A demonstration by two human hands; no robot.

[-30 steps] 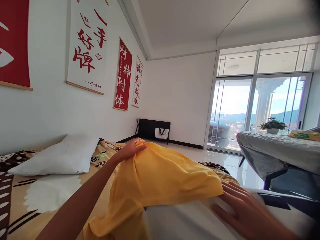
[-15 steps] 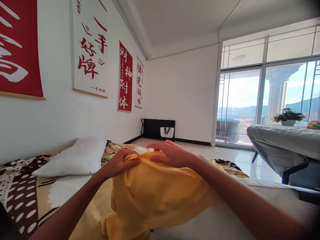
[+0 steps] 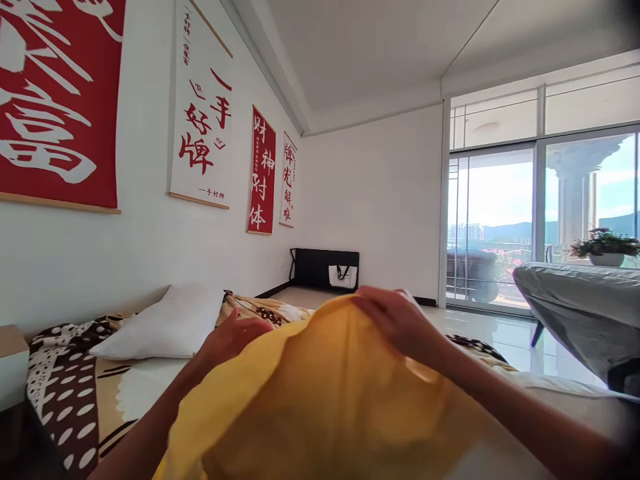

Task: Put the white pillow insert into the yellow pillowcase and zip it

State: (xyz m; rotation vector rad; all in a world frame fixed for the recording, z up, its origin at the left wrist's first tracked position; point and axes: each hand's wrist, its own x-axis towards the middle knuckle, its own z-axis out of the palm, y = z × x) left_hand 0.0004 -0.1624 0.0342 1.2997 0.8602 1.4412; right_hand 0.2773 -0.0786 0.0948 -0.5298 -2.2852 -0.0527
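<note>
A yellow cloth (image 3: 320, 400), perhaps a garment, is spread up in front of me over the bed and fills the lower middle of the view. My right hand (image 3: 393, 323) is closed on its top edge, fingers pinching the fabric. On the left, my left hand (image 3: 235, 339) lies against the far side of the cloth with its fingers stretched out. The fabric hides part of that hand. Beyond my left hand a white pillow (image 3: 157, 323) rests on the patterned bedding (image 3: 63, 400).
Red and white scrolls (image 3: 200, 113) hang on the left wall. By the far corner stands a black panel (image 3: 313, 267) with a white bag (image 3: 343, 276) at it. To the right are a grey covered table (image 3: 575, 307), a potted plant (image 3: 606, 247) and sliding glass doors (image 3: 493, 200).
The bunched yellow cloth has been spread wider and raised. My right hand has moved right with its edge, while my left hand has loosened from its pinch. The view has shifted slightly left and up.
</note>
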